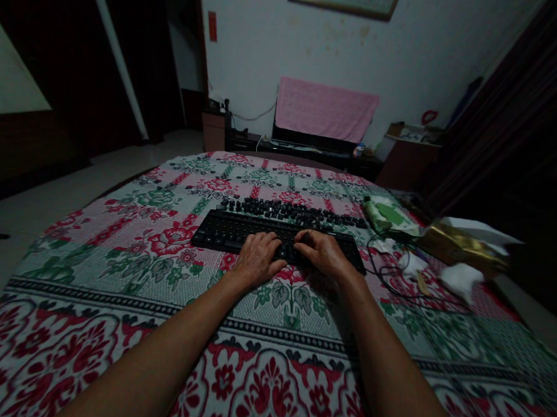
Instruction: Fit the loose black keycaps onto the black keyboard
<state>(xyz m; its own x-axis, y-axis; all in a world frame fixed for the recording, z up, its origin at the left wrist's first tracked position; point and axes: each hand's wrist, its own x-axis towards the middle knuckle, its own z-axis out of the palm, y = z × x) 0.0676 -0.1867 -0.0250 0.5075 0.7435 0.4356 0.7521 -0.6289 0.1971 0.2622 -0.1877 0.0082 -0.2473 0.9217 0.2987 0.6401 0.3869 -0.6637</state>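
Left hand [256, 258]: thumb spreading from fingers, touching computer keyboard [229, 228], centre | right hand [326, 254]: fingers curling, grip unclear | loose keycaps [283, 210] bordering far edge

Matt plastic kybd [231, 226], woven tblcloth [167, 277]

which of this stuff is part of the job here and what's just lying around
Part of the job:
keyboard, under both hands (left hand, right hand)
loose keycaps, strewn behind it

Just lying about:
green pack
gold box
white wads
pink towel, draped by the wall
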